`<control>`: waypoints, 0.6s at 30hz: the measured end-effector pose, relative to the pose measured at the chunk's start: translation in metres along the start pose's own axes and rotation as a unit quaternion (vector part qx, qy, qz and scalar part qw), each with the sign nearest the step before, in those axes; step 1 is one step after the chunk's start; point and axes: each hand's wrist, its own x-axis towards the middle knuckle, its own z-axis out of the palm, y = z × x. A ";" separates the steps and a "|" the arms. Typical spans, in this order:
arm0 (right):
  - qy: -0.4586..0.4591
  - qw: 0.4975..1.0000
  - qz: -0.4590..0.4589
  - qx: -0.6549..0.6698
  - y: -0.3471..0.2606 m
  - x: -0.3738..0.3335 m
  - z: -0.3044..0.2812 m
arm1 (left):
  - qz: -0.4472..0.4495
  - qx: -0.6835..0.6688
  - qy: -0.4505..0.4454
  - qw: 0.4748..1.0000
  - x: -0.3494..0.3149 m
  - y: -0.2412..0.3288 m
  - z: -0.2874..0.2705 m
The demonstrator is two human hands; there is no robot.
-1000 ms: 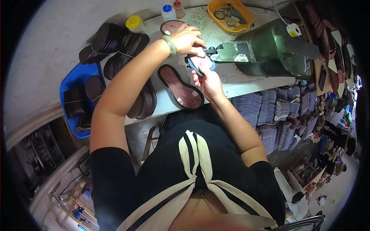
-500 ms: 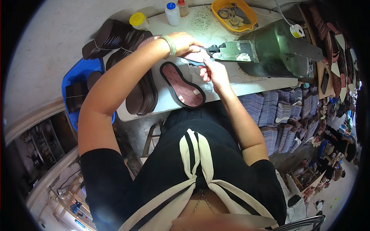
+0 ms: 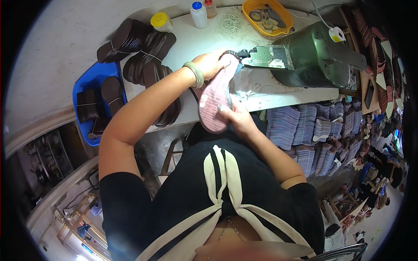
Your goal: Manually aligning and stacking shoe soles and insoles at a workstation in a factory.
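A pink shoe insole [image 3: 213,101] with a dark edge stretches from the machine's arm toward my body, heel end nearest me. My left hand [image 3: 212,64], a pale bangle at its wrist, grips the far end close to the tip of the green machine [image 3: 271,57]. My right hand [image 3: 240,118] pinches the near part, its thumb on the pink face and its fingers underneath. A sliver of another pink, dark-edged sole shows beside the held one; most of it is hidden.
Stacks of dark soles [image 3: 150,69] stand on the left of the white table [image 3: 183,43], near a blue bin [image 3: 89,78] of more soles. A yellow basket [image 3: 287,29], string [image 3: 230,24] and lidded bottles [image 3: 199,16] lie behind. Striped stacks [image 3: 302,124] fill the right.
The insole has swung round toward me, showing its pink face. My right hand has moved nearer my body along it. The sole lying on the table is now mostly covered.
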 end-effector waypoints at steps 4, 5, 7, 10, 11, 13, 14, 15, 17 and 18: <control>0.080 0.995 0.045 0.029 -0.015 -0.033 -0.016 | -0.032 -0.017 0.023 0.999 0.001 0.005 0.006; 0.096 0.994 0.033 0.040 -0.022 -0.034 -0.016 | -0.047 -0.020 0.035 0.998 0.002 0.006 0.008; 0.094 0.995 0.028 0.030 -0.022 -0.030 -0.034 | -0.039 -0.017 0.047 0.998 0.005 0.009 0.006; 0.107 0.994 -0.008 0.024 -0.025 -0.021 -0.047 | -0.052 0.003 0.075 0.996 0.010 0.013 0.002; 0.105 0.994 -0.018 0.022 -0.025 -0.017 -0.051 | -0.055 -0.007 0.085 0.995 0.013 0.011 0.001; 0.097 0.995 -0.024 0.013 -0.026 -0.008 -0.059 | -0.056 -0.018 0.094 0.994 0.020 0.008 -0.001; 0.088 0.996 -0.029 0.005 -0.026 -0.003 -0.062 | -0.058 -0.012 0.099 0.993 0.023 0.006 -0.002; 0.089 0.996 -0.029 0.005 -0.026 0.001 -0.064 | -0.060 -0.006 0.104 0.993 0.027 0.004 -0.003; 0.096 0.994 -0.048 -0.008 -0.027 0.009 -0.063 | -0.059 -0.002 0.114 0.992 0.034 0.001 -0.005; 0.101 0.993 -0.054 -0.001 -0.028 0.012 -0.062 | -0.060 0.003 0.124 0.990 0.038 0.000 -0.007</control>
